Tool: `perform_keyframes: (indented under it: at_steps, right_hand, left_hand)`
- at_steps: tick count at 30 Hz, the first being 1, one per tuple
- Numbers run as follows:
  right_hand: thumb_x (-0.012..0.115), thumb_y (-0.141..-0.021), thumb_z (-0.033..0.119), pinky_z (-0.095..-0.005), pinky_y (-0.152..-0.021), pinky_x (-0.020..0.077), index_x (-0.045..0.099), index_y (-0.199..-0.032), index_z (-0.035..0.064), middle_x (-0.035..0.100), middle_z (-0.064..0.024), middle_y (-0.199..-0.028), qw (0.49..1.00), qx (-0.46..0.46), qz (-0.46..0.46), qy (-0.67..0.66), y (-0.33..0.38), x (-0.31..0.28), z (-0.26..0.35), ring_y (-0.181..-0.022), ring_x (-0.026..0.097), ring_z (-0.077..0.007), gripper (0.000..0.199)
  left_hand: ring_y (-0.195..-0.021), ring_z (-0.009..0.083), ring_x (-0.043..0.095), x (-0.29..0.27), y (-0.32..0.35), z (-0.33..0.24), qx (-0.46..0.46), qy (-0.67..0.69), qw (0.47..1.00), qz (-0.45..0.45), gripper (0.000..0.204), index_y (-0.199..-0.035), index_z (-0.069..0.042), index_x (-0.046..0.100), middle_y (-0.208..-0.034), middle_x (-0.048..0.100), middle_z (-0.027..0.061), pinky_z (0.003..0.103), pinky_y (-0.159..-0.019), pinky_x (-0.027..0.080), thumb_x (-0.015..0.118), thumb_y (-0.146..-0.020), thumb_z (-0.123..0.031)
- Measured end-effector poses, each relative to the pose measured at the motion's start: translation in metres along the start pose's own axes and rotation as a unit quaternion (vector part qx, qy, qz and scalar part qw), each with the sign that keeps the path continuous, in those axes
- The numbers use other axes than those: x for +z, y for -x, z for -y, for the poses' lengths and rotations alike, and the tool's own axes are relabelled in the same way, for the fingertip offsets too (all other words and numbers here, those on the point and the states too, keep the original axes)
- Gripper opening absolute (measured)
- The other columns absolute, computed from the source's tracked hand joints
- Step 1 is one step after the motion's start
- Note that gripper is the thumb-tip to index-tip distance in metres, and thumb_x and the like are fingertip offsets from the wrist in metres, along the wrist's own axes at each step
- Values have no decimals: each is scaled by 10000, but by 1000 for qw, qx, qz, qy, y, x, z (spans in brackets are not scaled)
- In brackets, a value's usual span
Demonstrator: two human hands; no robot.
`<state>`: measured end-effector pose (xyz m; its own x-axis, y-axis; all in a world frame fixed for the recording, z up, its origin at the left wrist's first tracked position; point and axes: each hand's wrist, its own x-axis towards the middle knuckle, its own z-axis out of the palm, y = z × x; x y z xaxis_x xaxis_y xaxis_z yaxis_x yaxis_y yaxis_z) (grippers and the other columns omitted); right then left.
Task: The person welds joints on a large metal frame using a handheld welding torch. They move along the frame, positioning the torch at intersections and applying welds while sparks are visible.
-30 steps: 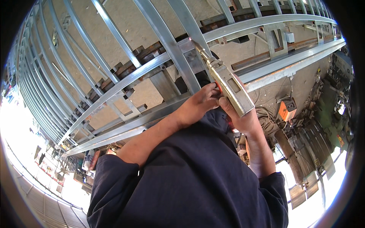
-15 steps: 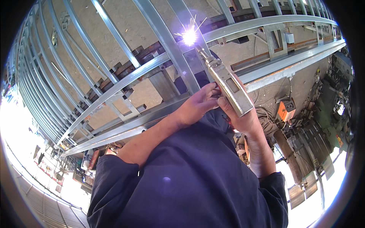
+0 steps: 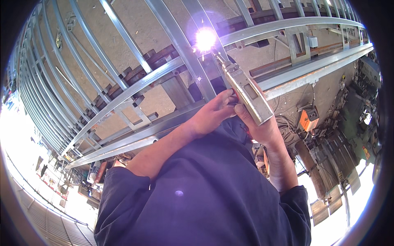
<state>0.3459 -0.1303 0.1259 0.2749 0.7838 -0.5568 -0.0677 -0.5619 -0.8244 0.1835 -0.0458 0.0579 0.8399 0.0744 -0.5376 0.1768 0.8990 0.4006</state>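
Observation:
My right hand (image 3: 262, 126) is closed around a grey metal welding gun (image 3: 247, 92), its thumb along the gun's rear left side. My left hand (image 3: 213, 112) is bent in beside it, with curled fingers against the gun's left side; part of this grip is hidden behind the body. The gun's nozzle points up and away. At its tip a bright white-violet weld glare (image 3: 205, 39) covers the spot where a flat upright bar (image 3: 174, 30) and the neighbouring bar stand near a long crosswise rail (image 3: 164, 69). The glare hides the joint itself.
Many parallel metal bars (image 3: 119, 33) of the large frame spread left and right. A nearer long beam (image 3: 316, 76) runs across in front of me. On the right are an orange box-shaped machine (image 3: 309, 119), coiled cables (image 3: 285, 131) and green machinery (image 3: 353, 131).
The weld glare has grown larger and rounder, with fewer long sparks. The gun's tip has shifted very slightly toward me; both hands keep nearly the same place.

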Motion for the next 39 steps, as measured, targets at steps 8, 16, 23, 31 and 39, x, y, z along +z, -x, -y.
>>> perform_keyframes:
  at_steps: [8, 16, 23, 31, 39]
  right_hand:
    - [727, -1011, 181, -330, -894, 583, 436, -1566, 50, 731, -86, -1157, 999, 5, -22, -31, 2, 4, -18, -1036, 702, -153, 641]
    - [717, -1013, 150, -323, -903, 577, 433, -1564, 35, 731, -81, -1147, 996, 15, -17, -86, 5, 5, -24, -1050, 692, -143, 630]
    - [709, -1025, 165, -312, -897, 577, 421, -1569, 30, 723, -69, -1136, 999, 13, -5, -43, 5, 1, -17, -1040, 690, -138, 630]
    - [687, -1034, 173, -319, -907, 578, 434, -1552, 33, 730, -59, -1121, 994, 35, -6, -101, 6, 7, -16, -1044, 708, -148, 593]
    - [686, -1029, 145, -315, -905, 578, 425, -1551, 11, 731, -59, -1113, 996, 27, -17, -84, 9, 6, -19, -1044, 706, -146, 598]
  left_hand:
    - [-1456, 254, 452, -2, -1, 1, 5, -17, 999, 27, 663, -1638, -17, 251, -1563, 475, 161, 422, -1217, 356, 564, -1089, -215]
    - [-1435, 275, 464, 3, 1, -4, -2, 6, 1000, 13, 650, -1607, 23, 282, -1509, 500, 196, 410, -1217, 368, 592, -1060, -144]
    - [-1451, 265, 451, 0, 2, 0, -10, -17, 1000, 15, 662, -1629, -6, 256, -1552, 471, 171, 421, -1215, 361, 570, -1083, -207]
    - [-1447, 282, 452, -1, 2, 3, -22, 0, 1000, 5, 655, -1617, 9, 273, -1530, 471, 193, 425, -1218, 369, 590, -1074, -173]
    - [-1448, 281, 452, 1, 4, 1, -23, 4, 1000, 6, 663, -1617, 17, 265, -1536, 465, 193, 423, -1217, 371, 592, -1076, -184]
